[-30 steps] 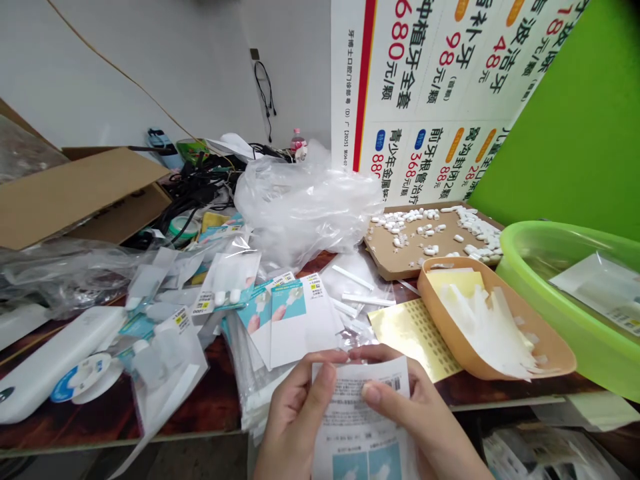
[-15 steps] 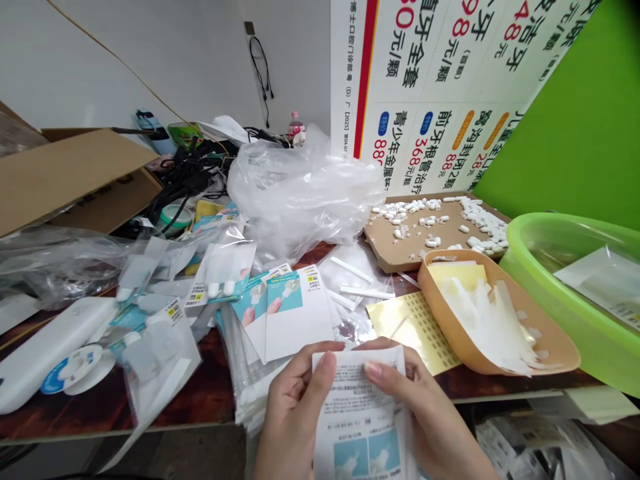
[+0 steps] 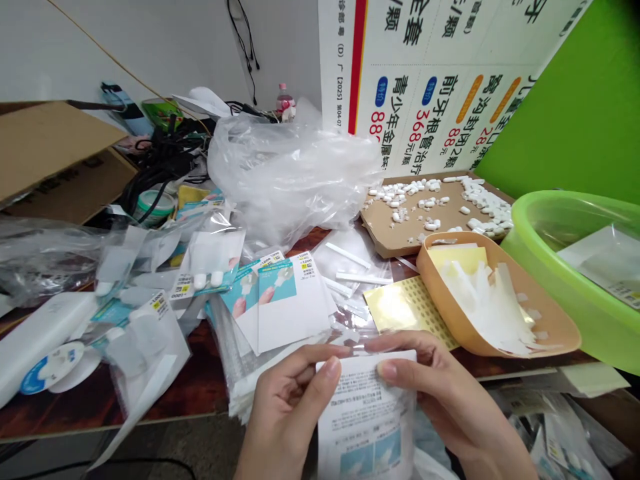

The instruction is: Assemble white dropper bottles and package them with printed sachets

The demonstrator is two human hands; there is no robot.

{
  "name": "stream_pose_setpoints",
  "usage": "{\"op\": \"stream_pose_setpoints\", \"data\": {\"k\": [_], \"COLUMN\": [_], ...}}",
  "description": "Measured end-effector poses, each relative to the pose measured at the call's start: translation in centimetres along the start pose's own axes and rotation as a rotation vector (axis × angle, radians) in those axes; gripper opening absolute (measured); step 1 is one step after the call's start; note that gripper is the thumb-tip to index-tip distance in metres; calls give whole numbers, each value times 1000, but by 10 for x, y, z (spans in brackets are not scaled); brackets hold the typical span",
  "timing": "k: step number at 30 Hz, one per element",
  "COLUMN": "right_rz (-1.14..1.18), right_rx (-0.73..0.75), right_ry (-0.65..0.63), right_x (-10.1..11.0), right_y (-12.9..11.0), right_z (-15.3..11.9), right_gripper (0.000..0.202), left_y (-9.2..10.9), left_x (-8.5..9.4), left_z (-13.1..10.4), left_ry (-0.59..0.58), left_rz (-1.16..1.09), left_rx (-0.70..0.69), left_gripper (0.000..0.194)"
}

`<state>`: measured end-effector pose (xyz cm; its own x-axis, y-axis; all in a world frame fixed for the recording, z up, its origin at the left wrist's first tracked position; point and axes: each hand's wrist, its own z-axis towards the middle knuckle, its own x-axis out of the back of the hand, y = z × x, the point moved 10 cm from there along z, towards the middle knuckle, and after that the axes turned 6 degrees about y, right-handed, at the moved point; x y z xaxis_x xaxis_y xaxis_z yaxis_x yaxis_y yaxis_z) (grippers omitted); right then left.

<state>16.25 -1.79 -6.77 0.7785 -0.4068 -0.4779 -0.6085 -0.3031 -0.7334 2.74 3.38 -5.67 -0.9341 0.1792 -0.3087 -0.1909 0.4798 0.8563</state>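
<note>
A white printed card (image 3: 367,407) with small blue pictures stands upright at the bottom centre, apparently in a clear bag. My left hand (image 3: 297,407) pinches its top left corner, thumb in front. At the top right corner, my right hand (image 3: 440,393) grips it the same way, its fingertips behind the edge. What the fingers hold behind the card is partly hidden. Beyond the hands, blue-and-white cards (image 3: 285,313) lie on a stack of clear bags (image 3: 225,353). A gold sheet (image 3: 395,310) with rows of dots lies just past my right hand.
An orange tray (image 3: 555,337) of paper strips and a green basin (image 3: 530,220) stand at right. Behind them is cardboard (image 3: 385,233) with white capsule-shaped pieces. Packaged cards (image 3: 145,340), a white device (image 3: 45,340) and a crumpled plastic bag (image 3: 295,173) occupy the left and centre.
The view has shifted, so the table items appear higher and mostly further left. My right hand has moved slightly right, its fingers more visible above the card. Both hands still hold the card.
</note>
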Motion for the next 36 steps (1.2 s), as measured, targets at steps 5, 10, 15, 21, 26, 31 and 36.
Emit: {"op": "stream_pose_setpoints", "data": {"k": [5, 10, 15, 21, 26, 31, 36], "right_rz": [-19, -71, -220, -6, -25, -41, 21], "right_rx": [-1, -44, 147, 222, 280, 335, 327], "right_ry": [26, -37, -48, 94, -24, -89, -136], "right_x": [4, 4, 5, 16, 7, 3, -4], "right_y": [4, 9, 8, 22, 24, 22, 24], "right_z": [2, -2, -3, 0, -2, -5, -4], "right_gripper": [23, 24, 20, 10, 9, 17, 25], "left_y": [4, -2, 2, 3, 6, 5, 6], "left_x": [7, 13, 23, 41, 58, 72, 69], "left_z": [-1, -3, -2, -6, -10, -18, -23], "left_ry": [57, 59, -4, 75, 80, 191, 238], "left_rz": [72, 74, 180, 145, 230, 221, 230], "left_rx": [-42, 45, 53, 36, -167, -210, -195], "left_gripper": [21, 23, 27, 25, 16, 20, 21]}}
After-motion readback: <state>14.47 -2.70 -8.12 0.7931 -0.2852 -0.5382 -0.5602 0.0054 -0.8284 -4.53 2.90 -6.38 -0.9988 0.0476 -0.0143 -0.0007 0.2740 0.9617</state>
